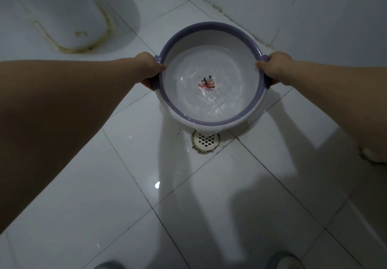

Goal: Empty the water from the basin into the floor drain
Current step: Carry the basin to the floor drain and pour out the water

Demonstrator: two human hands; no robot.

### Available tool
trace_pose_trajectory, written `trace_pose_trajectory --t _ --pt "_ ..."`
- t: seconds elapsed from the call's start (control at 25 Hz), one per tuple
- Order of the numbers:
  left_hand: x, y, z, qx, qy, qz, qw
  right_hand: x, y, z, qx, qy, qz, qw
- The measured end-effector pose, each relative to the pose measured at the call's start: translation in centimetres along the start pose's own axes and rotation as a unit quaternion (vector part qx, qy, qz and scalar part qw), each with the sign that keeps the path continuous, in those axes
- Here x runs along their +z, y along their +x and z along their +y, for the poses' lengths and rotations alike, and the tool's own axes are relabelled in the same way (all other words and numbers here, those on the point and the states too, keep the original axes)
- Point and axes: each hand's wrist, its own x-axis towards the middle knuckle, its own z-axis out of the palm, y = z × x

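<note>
1. Two hands hold the basin [211,73]. The left hand [149,67] has its grip clamped on the purple handle on the left side. The thumb lies over the rim and the fingers curl under it.
2. The right hand [274,68] does the same on the right handle. Its grip is closed tight on the rim too.
3. Both hands sit straight across from each other, so the basin hangs between them. Neither hand looks nearer to the drain than the other.
4. The basin is white inside with a purple rim. It is tipped toward the person, and its near edge is the low edge.
5. Water [209,92] is pooled at that low near side. It ripples over a small coloured picture on the bottom.
6. The floor drain [206,142] is in the white tile floor [125,185]. It sits right under the low near edge, just toward the person from the grips.
7. I think a thin sheet of water is already slipping over that edge. To finish, the far side must go up more, so the water runs down onto the drain.
8. If one hand lifts higher, the water could spill off to the side.
</note>
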Motion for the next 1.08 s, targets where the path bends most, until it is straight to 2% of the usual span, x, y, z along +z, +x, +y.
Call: trace_pose_trajectory --t 0.56,1.08 --pt "-0.6 -0.2 0.4 0.001 -0.004 0.005 1.0 -0.8 -0.7 -0.6 -0.005 0.023 -0.001 1.0" --pt "-1.6 -0.9 1.2 0.035 -0.015 0.017 0.999 -2.6 -2.2 -1.6 -0.01 0.026 0.007 1.0"
